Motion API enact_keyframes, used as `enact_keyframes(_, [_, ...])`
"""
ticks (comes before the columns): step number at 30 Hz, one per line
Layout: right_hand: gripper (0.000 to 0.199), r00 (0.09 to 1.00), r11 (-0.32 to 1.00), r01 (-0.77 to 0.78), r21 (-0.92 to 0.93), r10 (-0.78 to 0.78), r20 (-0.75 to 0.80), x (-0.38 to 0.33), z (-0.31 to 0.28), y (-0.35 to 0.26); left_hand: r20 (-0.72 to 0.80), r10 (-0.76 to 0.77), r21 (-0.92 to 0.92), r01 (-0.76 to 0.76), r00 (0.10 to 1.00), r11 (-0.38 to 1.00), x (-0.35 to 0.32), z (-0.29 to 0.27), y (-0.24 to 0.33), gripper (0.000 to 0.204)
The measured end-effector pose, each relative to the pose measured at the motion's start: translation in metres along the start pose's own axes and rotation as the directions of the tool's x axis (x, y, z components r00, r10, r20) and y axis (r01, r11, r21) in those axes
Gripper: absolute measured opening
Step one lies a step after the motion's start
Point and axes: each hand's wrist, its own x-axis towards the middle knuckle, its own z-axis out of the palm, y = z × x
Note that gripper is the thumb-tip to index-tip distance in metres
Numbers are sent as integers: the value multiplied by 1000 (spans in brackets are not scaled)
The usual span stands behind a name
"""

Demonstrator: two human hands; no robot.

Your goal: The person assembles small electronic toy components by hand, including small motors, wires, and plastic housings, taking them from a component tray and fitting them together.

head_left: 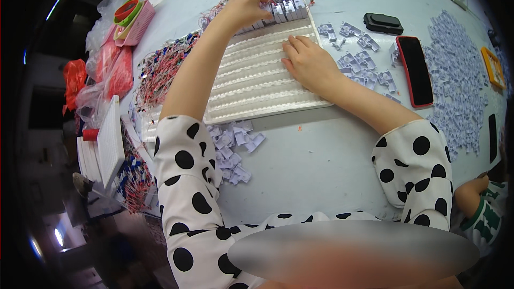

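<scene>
A white ribbed tray [257, 83] lies on the pale table in front of me. Along its far edge stands a row of small white plastic parts [286, 8] with thin red wires. My left hand [247, 6] reaches over the tray's far left corner and its fingers are closed on those parts. My right hand [308, 61] rests palm down, fingers together, on the tray's right side, holding nothing that I can see. Loose white plastic parts [361, 61] lie just right of that hand.
A red-cased phone [415, 69] and a black case [383, 22] lie to the right, with a big heap of white parts [455, 80] beyond. Red-wired pieces [160, 67], bags and a pink basket [136, 21] crowd the left. More white parts [233, 147] lie near the tray's front-left corner. Another person's arm [476, 195] shows at lower right.
</scene>
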Motion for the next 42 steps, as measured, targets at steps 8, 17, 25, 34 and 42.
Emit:
enact_keyframes(8, [35, 1000, 999, 30, -20, -30, -2, -2, 3, 3, -125, 72, -7, -73, 989, 997, -4, 5, -3, 48])
enact_keyframes(17, [36, 999, 997, 50, -53, -50, -5, -1, 5, 3, -21, 67, 87, -65, 998, 994, 1, 8, 1, 47])
enact_keyframes(25, [36, 998, 997, 54, -53, -53, 16, 1, 8, 4, -25, -32, -33, 31, 999, 999, 3, 20, -9, 46])
enact_keyframes(34, [38, 999, 995, 50, -82, -51, -13, -5, 12, 5, -6, 51, 65, -51, 999, 997, 2, 18, -1, 49])
enact_keyframes(42, [40, 993, 997, 0, -73, 8, 121, -1, -1, -1, -164, 134, 98, -119, 977, 988, -11, 14, 15, 49])
